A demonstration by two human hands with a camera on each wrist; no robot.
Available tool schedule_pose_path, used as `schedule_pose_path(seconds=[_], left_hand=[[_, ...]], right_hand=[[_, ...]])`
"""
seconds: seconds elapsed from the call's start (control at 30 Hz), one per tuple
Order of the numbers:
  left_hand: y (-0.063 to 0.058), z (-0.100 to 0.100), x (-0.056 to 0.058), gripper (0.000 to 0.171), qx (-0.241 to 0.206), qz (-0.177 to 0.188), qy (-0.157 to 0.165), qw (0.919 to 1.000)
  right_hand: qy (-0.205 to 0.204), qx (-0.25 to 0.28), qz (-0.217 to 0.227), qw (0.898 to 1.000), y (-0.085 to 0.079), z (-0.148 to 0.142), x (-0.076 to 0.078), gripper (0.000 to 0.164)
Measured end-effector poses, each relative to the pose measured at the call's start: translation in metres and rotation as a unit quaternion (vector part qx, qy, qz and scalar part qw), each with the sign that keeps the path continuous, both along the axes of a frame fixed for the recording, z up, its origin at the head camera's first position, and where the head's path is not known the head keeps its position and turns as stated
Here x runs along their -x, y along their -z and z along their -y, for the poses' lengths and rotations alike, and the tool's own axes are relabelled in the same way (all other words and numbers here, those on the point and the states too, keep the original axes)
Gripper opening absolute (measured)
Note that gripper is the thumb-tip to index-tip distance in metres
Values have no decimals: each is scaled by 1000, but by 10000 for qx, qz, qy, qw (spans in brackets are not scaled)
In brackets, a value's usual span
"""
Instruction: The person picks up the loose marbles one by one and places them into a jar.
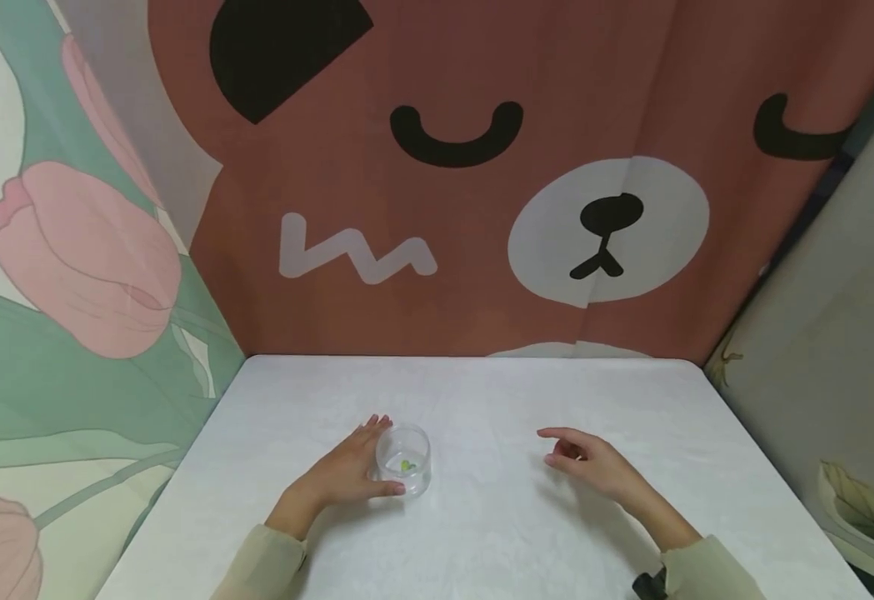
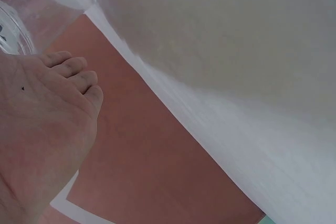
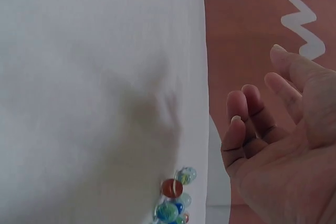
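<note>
A small clear cup (image 1: 416, 483) stands on the white table, a bit of green and yellow showing near its bottom. My left hand (image 1: 350, 467) holds it from the left side, thumb across the front and fingers at the back. In the left wrist view the cup (image 2: 58, 11) fills the upper left corner, beside the palm. Off to the right, my right hand (image 1: 586, 458) hovers above the table with its fingers loosely bent and nothing in them. Several glass marbles (image 3: 168, 211), one of them reddish brown (image 3: 171, 188), lie below it in the right wrist view.
The table (image 1: 481, 550) is covered in white cloth. Behind it hangs a brown curtain (image 1: 466, 308) with a bear face. A tulip-print cloth (image 1: 92, 275) borders the left, and a pale leafy cloth (image 1: 841, 350) the right.
</note>
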State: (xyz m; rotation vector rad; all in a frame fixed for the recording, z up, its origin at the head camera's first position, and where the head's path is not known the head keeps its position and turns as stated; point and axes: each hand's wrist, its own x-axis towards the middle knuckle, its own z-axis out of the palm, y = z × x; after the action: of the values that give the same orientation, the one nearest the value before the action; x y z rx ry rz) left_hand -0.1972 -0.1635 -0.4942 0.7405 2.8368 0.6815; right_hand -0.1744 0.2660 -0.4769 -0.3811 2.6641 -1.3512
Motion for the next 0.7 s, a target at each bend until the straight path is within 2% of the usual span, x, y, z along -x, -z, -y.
schedule_pose_path(seconds=[0.33, 0.57, 0.7], left_hand=[[-4, 0, -4, 112, -34, 58, 13, 10000], [-4, 1, -3, 113, 30, 120, -40, 9999], [-4, 1, -2, 113, 51, 114, -25, 9999]], right_hand=[[337, -125, 395, 9986, -2, -23, -6, 45], [210, -130, 550, 9982, 2, -38, -7, 48], [305, -273, 652, 9970, 4, -46, -8, 52]])
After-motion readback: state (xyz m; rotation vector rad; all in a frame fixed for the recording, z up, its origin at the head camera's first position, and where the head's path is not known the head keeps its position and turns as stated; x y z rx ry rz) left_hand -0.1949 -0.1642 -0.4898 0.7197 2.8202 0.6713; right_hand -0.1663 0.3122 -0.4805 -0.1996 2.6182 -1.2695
